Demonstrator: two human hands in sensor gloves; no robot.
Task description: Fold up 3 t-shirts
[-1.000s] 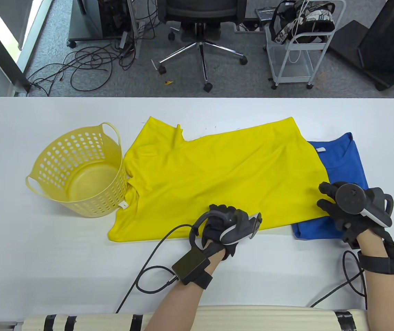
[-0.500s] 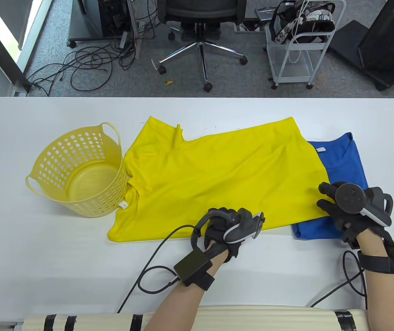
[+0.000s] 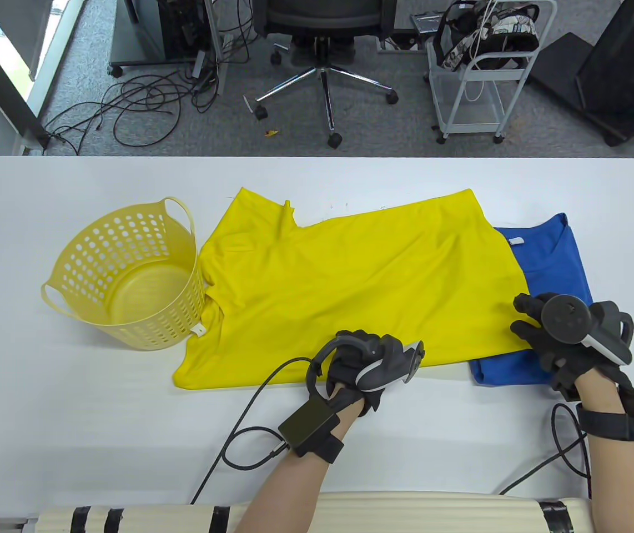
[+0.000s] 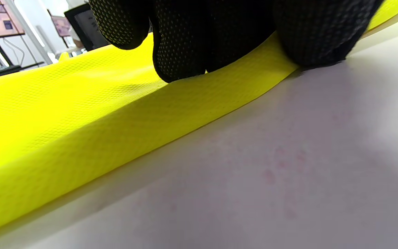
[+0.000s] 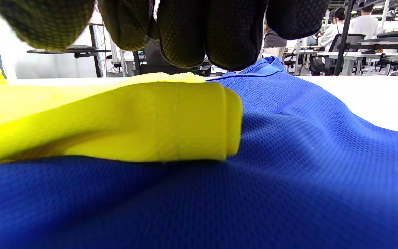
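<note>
A yellow t-shirt (image 3: 350, 277) lies spread flat across the middle of the white table (image 3: 45, 400). Its right end overlaps a folded blue t-shirt (image 3: 558, 255). My left hand (image 3: 364, 355) is at the yellow shirt's near hem; in the left wrist view its fingertips (image 4: 181, 52) sit on the yellow cloth (image 4: 81, 114) with the thumb at the hem's edge, pinching it. My right hand (image 3: 533, 333) is over the yellow shirt's near right corner. In the right wrist view its fingers (image 5: 192, 31) hang just above that yellow corner (image 5: 133, 117) and the blue shirt (image 5: 271, 166), holding nothing.
A yellow perforated basket (image 3: 156, 330) stands at the shirt's left end, touching its sleeve. Glove cables (image 3: 250, 411) trail over the table's near side. An office chair (image 3: 322, 33) and a white cart (image 3: 472, 83) stand on the floor beyond the far edge.
My left hand has shifted very slightly to the right along the yellow hem. The right hand and both shirts are where they were.
</note>
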